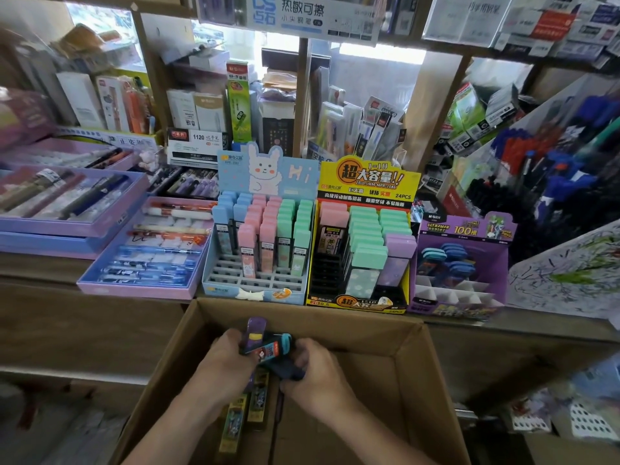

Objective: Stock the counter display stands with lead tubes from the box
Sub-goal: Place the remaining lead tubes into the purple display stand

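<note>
Over the open cardboard box point(412, 370), both my hands hold a small bundle of lead tubes point(265, 344) with purple and blue caps. My left hand point(231, 360) grips the bundle from the left; my right hand point(312, 367) grips it from the right. More tubes point(250, 401) lie on the box floor below my hands. On the counter behind stand three display stands: a light blue one point(258, 250) with pink, blue and green tubes, a yellow-black one point(362, 250) with mint and lilac tubes, and a purple one point(459, 263) holding a few dark blue tubes and open slots.
Purple trays of pens point(147, 250) lie on the counter to the left. A rack of blue and black pens point(553, 172) stands at the right. Shelves packed with stationery boxes rise behind the stands. A scribbled test sheet point(570, 266) leans at the far right.
</note>
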Demonstrator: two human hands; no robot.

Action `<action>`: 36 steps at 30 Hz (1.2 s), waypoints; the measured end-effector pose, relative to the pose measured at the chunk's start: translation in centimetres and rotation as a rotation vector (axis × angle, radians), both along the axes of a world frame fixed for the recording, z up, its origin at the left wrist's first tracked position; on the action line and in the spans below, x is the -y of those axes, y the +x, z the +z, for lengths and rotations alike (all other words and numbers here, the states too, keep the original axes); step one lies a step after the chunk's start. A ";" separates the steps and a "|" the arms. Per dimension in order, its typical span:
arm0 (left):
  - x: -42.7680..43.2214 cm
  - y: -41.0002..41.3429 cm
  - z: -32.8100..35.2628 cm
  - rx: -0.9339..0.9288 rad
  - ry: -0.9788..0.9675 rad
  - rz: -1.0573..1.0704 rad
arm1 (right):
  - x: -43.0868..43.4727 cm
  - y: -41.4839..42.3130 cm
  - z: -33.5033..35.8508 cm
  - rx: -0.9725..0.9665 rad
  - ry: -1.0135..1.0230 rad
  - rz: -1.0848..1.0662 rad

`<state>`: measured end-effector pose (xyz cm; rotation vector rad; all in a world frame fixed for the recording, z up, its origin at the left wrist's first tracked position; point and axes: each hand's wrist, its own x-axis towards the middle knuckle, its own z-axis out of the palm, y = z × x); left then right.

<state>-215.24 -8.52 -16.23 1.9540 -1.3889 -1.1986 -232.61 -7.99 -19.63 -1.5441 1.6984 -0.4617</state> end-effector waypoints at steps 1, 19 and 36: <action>0.0 0.0 0.0 -0.015 0.002 0.001 | 0.0 0.0 0.1 0.008 0.010 0.010; 0.0 0.7 1.2 -0.203 0.077 -0.043 | -0.8 -3.2 3.9 0.206 0.103 -0.061; -0.6 -0.5 3.0 -0.607 0.360 -0.147 | -2.1 -6.7 5.5 0.649 0.242 -0.125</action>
